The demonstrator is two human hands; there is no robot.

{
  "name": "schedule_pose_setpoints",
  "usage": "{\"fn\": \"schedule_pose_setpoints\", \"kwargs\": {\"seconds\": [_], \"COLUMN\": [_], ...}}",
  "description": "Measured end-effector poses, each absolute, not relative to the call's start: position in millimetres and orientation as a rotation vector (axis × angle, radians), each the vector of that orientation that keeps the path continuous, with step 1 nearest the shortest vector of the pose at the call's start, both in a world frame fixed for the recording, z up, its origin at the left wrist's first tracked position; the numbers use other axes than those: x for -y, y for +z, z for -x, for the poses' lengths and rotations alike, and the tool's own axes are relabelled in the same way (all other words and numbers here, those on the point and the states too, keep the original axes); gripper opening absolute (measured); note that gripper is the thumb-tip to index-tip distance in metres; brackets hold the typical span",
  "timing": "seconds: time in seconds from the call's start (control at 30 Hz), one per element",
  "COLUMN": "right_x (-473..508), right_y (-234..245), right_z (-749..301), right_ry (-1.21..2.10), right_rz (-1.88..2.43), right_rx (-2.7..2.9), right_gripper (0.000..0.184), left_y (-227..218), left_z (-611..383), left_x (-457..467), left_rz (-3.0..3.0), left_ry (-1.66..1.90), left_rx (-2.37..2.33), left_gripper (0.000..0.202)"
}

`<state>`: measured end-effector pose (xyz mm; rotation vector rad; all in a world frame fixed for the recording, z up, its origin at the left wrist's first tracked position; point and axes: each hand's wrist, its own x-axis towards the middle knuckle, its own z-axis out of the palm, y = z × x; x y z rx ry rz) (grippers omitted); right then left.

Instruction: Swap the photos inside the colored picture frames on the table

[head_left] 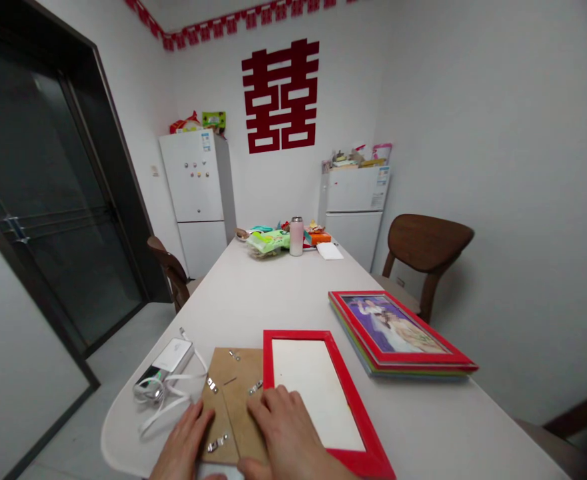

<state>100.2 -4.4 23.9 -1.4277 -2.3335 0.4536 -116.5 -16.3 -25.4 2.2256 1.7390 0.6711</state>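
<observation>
A brown cardboard frame backing point(233, 393) with small metal clips lies at the near edge of the white table point(283, 287). My left hand point(183, 443) rests flat on its left edge, fingers stretched out. My right hand point(286, 433) lies flat across the backing's right side and the lower left corner of an empty red picture frame point(318, 393), fingers spread. Neither hand holds anything.
A stack of red frames point(398, 333), the top one with a photo, lies to the right. A white power bank with a coiled cable point(166, 373) sits at the left. Snacks and a bottle point(296, 235) stand at the far end. Wooden chairs point(423, 250) flank the table; two white fridges stand behind.
</observation>
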Motion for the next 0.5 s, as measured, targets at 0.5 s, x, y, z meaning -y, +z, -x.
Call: {"fn": "schedule_pose_setpoints", "kwargs": {"seconds": [0.5], "right_x": [4.7], "right_y": [52.5], "right_z": [-100.1], "right_ry": [0.777], "right_rz": [1.183], "right_rx": [1.872], "right_gripper": [0.06], "left_y": [1.8], "left_z": [94.2], "left_x": [15.9], "left_rz": [-2.424], "left_ry": [1.305], "left_rx": [-1.723], "left_gripper": [0.049]}}
